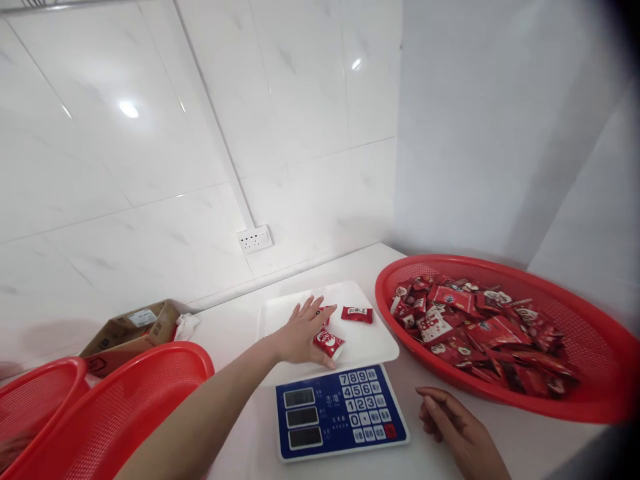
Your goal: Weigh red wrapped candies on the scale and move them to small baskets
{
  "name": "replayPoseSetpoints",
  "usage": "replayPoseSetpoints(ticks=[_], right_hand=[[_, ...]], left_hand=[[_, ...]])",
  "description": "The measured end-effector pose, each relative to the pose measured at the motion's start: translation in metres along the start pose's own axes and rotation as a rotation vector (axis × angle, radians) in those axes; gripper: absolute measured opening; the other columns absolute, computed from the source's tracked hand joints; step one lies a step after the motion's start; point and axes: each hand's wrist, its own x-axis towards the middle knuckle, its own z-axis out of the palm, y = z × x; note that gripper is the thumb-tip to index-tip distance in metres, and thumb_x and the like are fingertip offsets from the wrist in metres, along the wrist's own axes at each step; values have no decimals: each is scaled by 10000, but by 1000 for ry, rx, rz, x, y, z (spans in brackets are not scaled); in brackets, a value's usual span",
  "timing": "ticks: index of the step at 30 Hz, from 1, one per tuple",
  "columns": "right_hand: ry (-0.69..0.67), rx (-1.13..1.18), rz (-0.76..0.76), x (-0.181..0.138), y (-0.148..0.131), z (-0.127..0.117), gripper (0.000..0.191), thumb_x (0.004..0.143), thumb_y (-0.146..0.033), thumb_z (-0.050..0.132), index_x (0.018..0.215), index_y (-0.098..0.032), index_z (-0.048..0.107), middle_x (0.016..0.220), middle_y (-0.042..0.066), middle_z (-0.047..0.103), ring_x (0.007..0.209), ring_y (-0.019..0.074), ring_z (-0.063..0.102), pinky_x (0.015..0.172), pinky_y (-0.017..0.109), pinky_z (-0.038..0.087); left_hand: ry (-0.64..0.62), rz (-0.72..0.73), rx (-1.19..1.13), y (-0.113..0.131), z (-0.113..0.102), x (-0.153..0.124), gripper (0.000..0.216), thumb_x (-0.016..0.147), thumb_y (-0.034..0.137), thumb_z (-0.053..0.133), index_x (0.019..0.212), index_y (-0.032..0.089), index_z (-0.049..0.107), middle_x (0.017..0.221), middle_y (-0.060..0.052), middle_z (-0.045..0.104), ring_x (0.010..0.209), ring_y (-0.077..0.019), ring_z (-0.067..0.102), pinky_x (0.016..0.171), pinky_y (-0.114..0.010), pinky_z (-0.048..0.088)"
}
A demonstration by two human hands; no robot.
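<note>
— Doing what with the left hand (303,333)?
— Spreading its fingers wide over red packets (329,342) on the white tray (370,343).
— And with the right hand (456,425)?
— Curling inward beside the blue panel (341,415), hiding whether gripping anything.

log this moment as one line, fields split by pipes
left hand: spread over red packets on scale tray | right hand: beside keypad, partly curled, nothing visibly held | right basket: many wrapped packets

The scene is bright, with rather even light. The glossy wall tiles (310,93) show white spots of glare; a soft shadow lies on the grey wall (460,133). The upper right corner is dark, and the red basket (593,330) blurs toward this edge.
</note>
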Motion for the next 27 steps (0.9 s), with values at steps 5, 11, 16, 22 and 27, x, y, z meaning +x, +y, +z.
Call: replayPoseSetpoints(ticks=[5, 11, 16, 22, 27], right_hand=[[25, -13, -29, -2, -2, 3, 401, 658, -577, 598, 808, -210, 656, 553, 1, 597, 489, 167, 559, 448, 270, 448], [-28, -31, -17, 0, 1, 2, 427, 684, -597, 564, 835, -206, 648, 577, 0, 599, 513, 171, 570, 472, 275, 451], [-57, -23, -33, 1, 2, 1, 436, 697, -598, 559, 848, -199, 646, 582, 3, 599, 520, 173, 566, 482, 279, 450], [-49, -42, -38, -1, -1, 2, 427, 712, -592, 550, 866, -204, 643, 597, 5, 597, 535, 177, 560, 489, 284, 450], [-10, -49, -61, -3, 2, 3, 424, 727, -600, 532, 860, -212, 639, 596, 4, 595, 532, 175, 561, 480, 276, 453]], left_hand=[[-56, 82, 9, 7, 4, 53, 965, 626, 737, 542, 1423, 350, 160, 1534, -104, 105, 1380, -355, -43, 1036, -652, 50], [69, 98, 62, 29, 15, 69, 621, 771, 619, 470, 1322, 341, 401, 1384, -77, 443, 1284, -349, 339, 1008, -606, 233], [207, 30, 95, 35, 22, 67, 379, 835, 424, 456, 1174, 278, 546, 1162, -67, 593, 1076, -286, 523, 921, -452, 393], [193, -55, 84, 25, 13, 62, 544, 727, 373, 568, 1250, 241, 497, 1089, -72, 639, 946, -267, 610, 768, -361, 497], [251, -134, 105, 20, -17, 18, 461, 712, 311, 560, 1168, 248, 570, 1058, -43, 649, 930, -242, 613, 791, -324, 483]])
